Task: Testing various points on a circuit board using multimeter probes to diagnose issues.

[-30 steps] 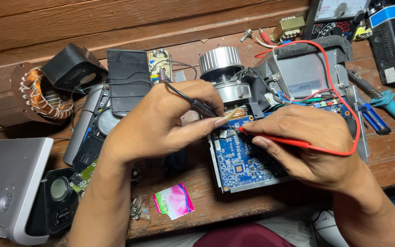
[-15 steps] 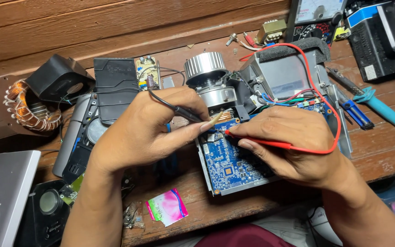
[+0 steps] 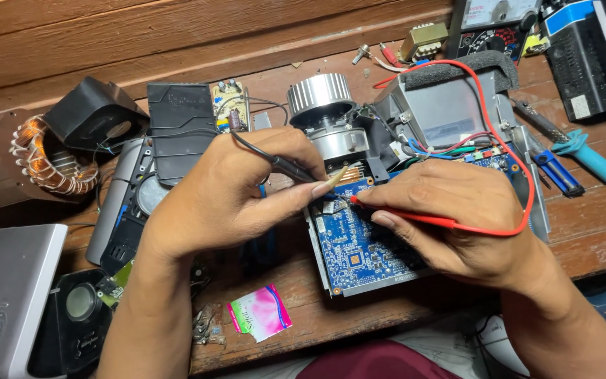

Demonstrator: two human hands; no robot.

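1. At the far left of your wooden worktop (image 3: 296, 330) sits a grey box (image 3: 8, 295), with a copper-wound motor coil (image 3: 43, 158) behind it and a black housing (image 3: 96, 116) beside that.
2. Near the front edge, just right of your left forearm, lies a small pink and green wrapper (image 3: 259, 312).
3. Your left hand (image 3: 236, 193) is closed in a pinch around a black probe (image 3: 275, 161): thumb and fingers grip the shaft, and its tip points down to the top edge of the blue circuit board (image 3: 359, 256).
4. Behind that hand stands a silver ribbed fan drum (image 3: 320, 95), with a small green board (image 3: 229, 105) to its left.
5. The blue circuit board lies flat at the middle of the worktop, between your two hands and partly under the right one.
6. Your right hand (image 3: 457, 217) pinches a red probe (image 3: 405, 214) between thumb and fingers, its tip touching the board close to the black probe's tip.
7. The red lead (image 3: 510, 126) loops up from that hand and over a grey lamp housing (image 3: 450, 109).
8. Further right lie a blue-handled tool (image 3: 594, 161) and, at the back corner, a meter (image 3: 496, 21) next to a black box (image 3: 590, 63).
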